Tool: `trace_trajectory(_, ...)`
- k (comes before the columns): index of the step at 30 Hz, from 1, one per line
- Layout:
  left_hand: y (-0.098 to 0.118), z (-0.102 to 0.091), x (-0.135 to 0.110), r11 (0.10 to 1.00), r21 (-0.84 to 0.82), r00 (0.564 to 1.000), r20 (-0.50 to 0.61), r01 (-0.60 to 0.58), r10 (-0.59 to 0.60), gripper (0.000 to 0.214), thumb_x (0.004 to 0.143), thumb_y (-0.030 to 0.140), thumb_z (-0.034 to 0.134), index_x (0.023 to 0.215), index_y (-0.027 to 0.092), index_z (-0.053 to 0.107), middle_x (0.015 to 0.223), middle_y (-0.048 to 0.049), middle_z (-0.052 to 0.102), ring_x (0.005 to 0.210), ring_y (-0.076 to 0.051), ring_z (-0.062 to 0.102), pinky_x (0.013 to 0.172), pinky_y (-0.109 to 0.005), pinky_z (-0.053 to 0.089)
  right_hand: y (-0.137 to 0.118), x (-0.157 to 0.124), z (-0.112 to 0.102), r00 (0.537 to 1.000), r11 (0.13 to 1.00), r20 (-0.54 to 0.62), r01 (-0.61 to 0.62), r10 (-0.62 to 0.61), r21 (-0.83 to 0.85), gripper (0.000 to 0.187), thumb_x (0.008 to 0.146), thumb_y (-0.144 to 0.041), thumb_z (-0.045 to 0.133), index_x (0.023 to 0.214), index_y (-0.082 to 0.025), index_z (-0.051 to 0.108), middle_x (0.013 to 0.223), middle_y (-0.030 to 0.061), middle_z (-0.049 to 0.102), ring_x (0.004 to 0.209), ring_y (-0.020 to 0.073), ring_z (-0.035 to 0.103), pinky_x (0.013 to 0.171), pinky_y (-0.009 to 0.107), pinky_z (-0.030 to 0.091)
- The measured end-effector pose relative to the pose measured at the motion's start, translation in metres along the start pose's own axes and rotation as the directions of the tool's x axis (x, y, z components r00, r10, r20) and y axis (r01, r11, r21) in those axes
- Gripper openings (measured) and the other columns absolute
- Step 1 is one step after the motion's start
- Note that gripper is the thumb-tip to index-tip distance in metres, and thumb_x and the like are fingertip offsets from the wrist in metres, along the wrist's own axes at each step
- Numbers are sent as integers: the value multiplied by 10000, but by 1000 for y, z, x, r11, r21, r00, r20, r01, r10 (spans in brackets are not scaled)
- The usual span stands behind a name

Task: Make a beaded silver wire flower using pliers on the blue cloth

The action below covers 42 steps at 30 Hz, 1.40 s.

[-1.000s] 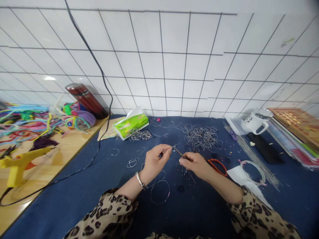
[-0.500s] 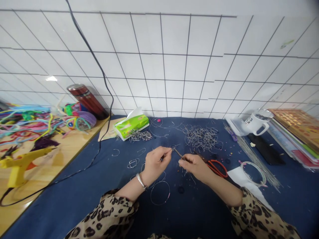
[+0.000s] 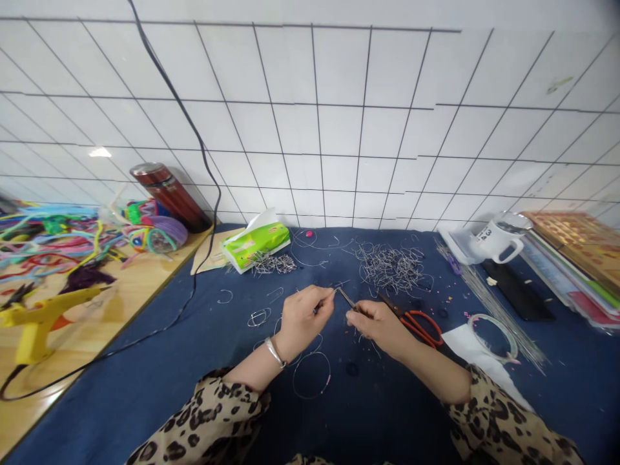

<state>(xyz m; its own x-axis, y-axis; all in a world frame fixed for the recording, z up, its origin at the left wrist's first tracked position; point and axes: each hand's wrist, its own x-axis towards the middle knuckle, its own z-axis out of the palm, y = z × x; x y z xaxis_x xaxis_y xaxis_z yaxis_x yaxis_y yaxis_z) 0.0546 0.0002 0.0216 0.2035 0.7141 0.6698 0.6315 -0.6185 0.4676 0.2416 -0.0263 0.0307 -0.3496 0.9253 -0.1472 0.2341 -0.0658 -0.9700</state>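
Left grip [image 3: 306,318], nearer: pinched on a thin wire [image 3: 343,283]. Right grip [image 3: 378,322]: closed around a slim metal tool [image 3: 347,299], long axis pointing forward-left to that wire; tip contact cannot be confirmed. Ahead of right grip: tangled wire pile [image 3: 391,268].

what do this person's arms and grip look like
Loose tan sleeves with dark leopard spots end on the forearms. The left grip has a silvery bangle at the wrist; the right grip has no bangle in view. Neither is gloved.
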Motion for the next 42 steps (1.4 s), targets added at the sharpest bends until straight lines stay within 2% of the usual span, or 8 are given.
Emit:
trace_trajectory(7,1,-1,1,1000,20,1000,16,-17,16,74,806,171,541,810,179,614,645,5,611,569,-95,532,581,-207,402,0,0,1,1000,1000,-9,5,-5,-11,320,823,-470,505,750,-168,582,569,-51,407,518,77,361,499,215,282)
trace_trajectory(12,-1,0,0,998,50,999,38,-26,24,121,813,170,538,889,182,632,687,-4,638,585,-98,547,596,-210,405,4,0,5,1000,999,-6,-10,10,54,319,820,-468,515,739,-164,569,586,-46,434,507,67,352,494,212,285)
trace_trajectory(17,-4,1,-2,991,118,998,37,-55,51,104,814,178,532,811,172,636,596,9,591,536,-95,513,558,-212,376,9,0,11,999,987,15,-54,52,149,333,815,-480,527,738,-157,558,557,-54,395,482,58,329,459,206,251)
trace_trajectory(24,-3,2,-3,987,141,997,-1,-76,77,96,802,157,537,785,170,631,583,19,585,520,-87,509,546,-204,371,8,-2,17,996,964,30,-88,83,250,324,810,-465,543,732,-151,548,517,-65,367,452,50,308,440,204,233)
trace_trajectory(33,-2,3,-4,985,151,996,1,-89,90,105,802,145,528,757,169,620,575,26,566,517,-83,499,539,-206,366,15,-4,27,997,972,-25,-67,75,223,338,826,-487,510,731,-163,533,544,-67,330,469,52,301,447,201,253)
trace_trajectory(42,1,3,-5,977,184,994,41,-104,98,146,814,145,500,721,170,610,559,31,530,509,-82,480,535,-209,362,13,-6,26,998,998,-55,2,2,69,337,846,-466,481,707,-164,532,566,-61,342,503,61,335,495,206,282)
